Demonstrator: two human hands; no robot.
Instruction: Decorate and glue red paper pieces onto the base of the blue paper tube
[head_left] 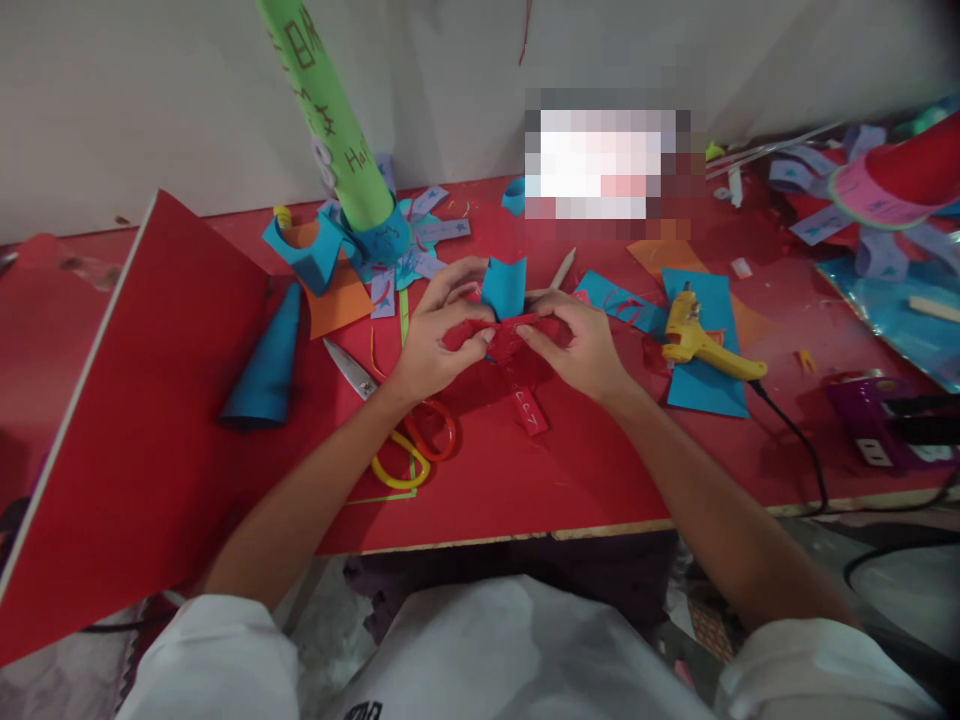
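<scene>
Both hands meet over the middle of the red table [570, 470]. My left hand [435, 335] and my right hand [577, 345] pinch the two ends of a small crumpled red paper piece [506, 335] between fingertips. A curved blue paper piece [504, 285] stands up just behind the red one, touching my fingers. A red paper strip with writing [529, 408] lies on the table right below the hands. Scissors with yellow and orange handles [397, 425] lie under my left wrist.
A large red sheet [142, 420] overhangs the table's left edge, with a blue cone [270, 360] on it. A yellow glue gun [701, 340] rests on blue paper at right, its cord trailing off the edge. A green tube [330, 110] stands behind; paper scraps litter the back.
</scene>
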